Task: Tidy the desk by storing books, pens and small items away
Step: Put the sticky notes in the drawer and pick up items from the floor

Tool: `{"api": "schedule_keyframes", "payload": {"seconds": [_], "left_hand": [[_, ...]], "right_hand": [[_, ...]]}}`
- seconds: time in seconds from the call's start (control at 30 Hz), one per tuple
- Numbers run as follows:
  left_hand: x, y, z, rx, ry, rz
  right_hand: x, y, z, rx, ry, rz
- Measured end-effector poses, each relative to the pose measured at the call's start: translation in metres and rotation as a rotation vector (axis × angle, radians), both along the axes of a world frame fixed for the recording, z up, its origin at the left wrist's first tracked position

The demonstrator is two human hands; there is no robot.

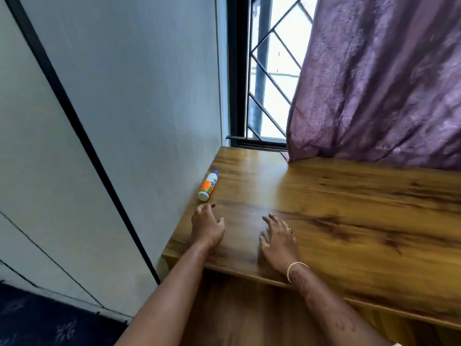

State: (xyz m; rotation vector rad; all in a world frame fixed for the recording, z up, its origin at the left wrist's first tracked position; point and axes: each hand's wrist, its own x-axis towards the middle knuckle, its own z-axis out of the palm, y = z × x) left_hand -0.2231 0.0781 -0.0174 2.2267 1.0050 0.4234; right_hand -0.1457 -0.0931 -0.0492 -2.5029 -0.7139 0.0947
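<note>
A small white and orange bottle (pixel 208 185) with a purple tip lies on its side on the wooden desk (pixel 349 208), close against the left wall. My left hand (pixel 207 227) hovers just in front of the bottle's white cap, fingers loosely curled, holding nothing. My right hand (pixel 278 239) rests flat on the desk top to the right of it, fingers spread, with a ring and a wrist bangle. No books or pens are in view.
A white wall (pixel 139 108) borders the desk on the left. A barred window (pixel 269 71) and a purple curtain (pixel 379 78) stand behind it; the curtain's hem touches the desk's back edge. A lower wooden shelf (pixel 239 310) shows below the desk top.
</note>
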Motion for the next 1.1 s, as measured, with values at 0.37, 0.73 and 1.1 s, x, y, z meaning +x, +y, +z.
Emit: {"api": "schedule_keyframes", "payload": {"seconds": [0.37, 0.73, 1.1], "left_hand": [[0.085, 0.089, -0.024, 0.146, 0.223, -0.049], [0.082, 0.058, -0.016, -0.451, -0.306, 0.048], [0.067, -0.14, 0.01, -1.467, -0.405, -0.115]], "right_hand": [[0.028, 0.025, -0.026, -0.004, -0.113, -0.097], [0.031, 0.008, -0.02, 0.13, -0.054, -0.066], [0.032, -0.139, 0.017, 0.181, 0.046, -0.201]]}}
